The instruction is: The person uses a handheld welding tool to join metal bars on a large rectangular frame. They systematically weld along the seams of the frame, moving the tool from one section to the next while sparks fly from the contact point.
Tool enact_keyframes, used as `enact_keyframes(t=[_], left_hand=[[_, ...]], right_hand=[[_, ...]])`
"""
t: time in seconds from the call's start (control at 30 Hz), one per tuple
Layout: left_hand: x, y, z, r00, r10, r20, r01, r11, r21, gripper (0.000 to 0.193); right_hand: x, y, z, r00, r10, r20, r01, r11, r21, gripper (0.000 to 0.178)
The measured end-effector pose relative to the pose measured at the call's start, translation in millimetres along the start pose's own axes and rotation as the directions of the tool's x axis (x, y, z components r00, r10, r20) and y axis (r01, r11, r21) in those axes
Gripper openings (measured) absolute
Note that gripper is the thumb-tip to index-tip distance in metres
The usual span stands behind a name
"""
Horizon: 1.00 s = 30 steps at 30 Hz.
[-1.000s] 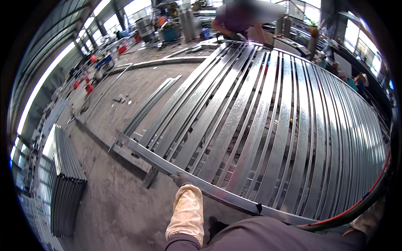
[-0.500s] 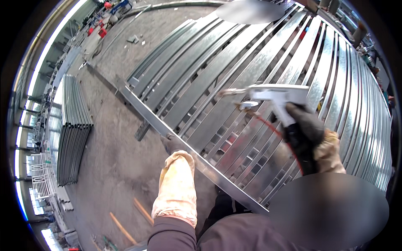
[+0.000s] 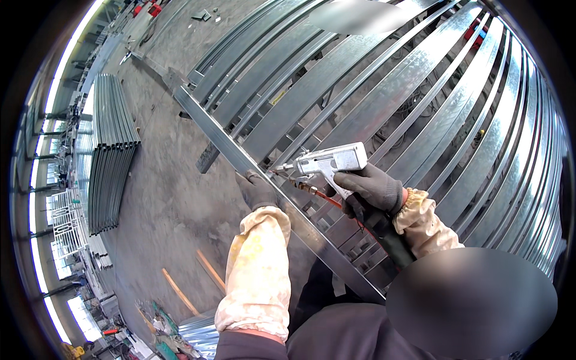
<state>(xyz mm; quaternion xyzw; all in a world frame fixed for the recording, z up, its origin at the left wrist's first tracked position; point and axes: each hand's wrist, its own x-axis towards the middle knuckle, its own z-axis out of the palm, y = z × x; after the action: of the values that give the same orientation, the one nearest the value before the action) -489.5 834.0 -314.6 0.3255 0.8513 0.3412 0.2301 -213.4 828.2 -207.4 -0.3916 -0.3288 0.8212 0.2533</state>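
Note:
My right hand [image 3: 377, 191], in a dark glove, is closed round the pistol grip of a silver welding gun [image 3: 336, 162]. The gun's nozzle points left and sits at the corner where a slat meets a long metal rail [image 3: 225, 144]. An orange-red hose [image 3: 329, 198] runs back beneath the gun, beside a thick black sleeve [image 3: 384, 237]. My gloved left hand [image 3: 259, 192] grips the outer side of the rail, close to the nozzle; its fingertips are partly hidden. Shiny metal slats [image 3: 306, 114] run away from the rail, side by side with gaps between them.
A stack of curved metal profiles [image 3: 108, 162] stands on the floor at the left. Orange-brown strips [image 3: 180, 292] lie on the floor at lower left. Cables [image 3: 414, 105] show below the slats. A grey blurred oval covers the lower right.
The welding gun has come left and down from above the slats, its nozzle now at the rail. My left hand stays at the rail. The view has shifted slightly.

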Motion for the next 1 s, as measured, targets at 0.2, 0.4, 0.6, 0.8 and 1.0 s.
enact_keyframes(t=[0.2, 0.4, 0.6, 0.8, 1.0], left_hand=[[2, -3, 0, 0.995, -0.075, 0.062, 0.077, 0.997, -0.031, 0.059], [7, -5, 0, 0.988, -0.128, 0.082, 0.135, 0.987, -0.088, 0.059], [13, -16, 1, 0.997, -0.076, 0.007, 0.076, 0.997, 0.007, 0.058], [0, 5, -3, 0.997, -0.068, 0.040, 0.067, 0.998, 0.018, 0.058], [0, 5, 0, 0.994, -0.100, 0.041, 0.100, 0.995, 0.012, 0.060]], right_hand=[[7, 6, -3, 0.999, -0.003, 0.036, 0.005, 0.999, -0.045, 0.042], [16, 17, -5, 1.000, -0.030, -0.003, 0.030, 0.996, -0.080, 0.042], [13, 10, 3, 0.999, 0.032, 0.021, -0.031, 0.999, -0.019, 0.042], [19, 20, -6, 1.000, -0.013, 0.016, 0.014, 0.999, -0.042, 0.042], [13, 11, -1, 1.000, -0.008, 0.015, 0.009, 0.998, -0.055, 0.043]])
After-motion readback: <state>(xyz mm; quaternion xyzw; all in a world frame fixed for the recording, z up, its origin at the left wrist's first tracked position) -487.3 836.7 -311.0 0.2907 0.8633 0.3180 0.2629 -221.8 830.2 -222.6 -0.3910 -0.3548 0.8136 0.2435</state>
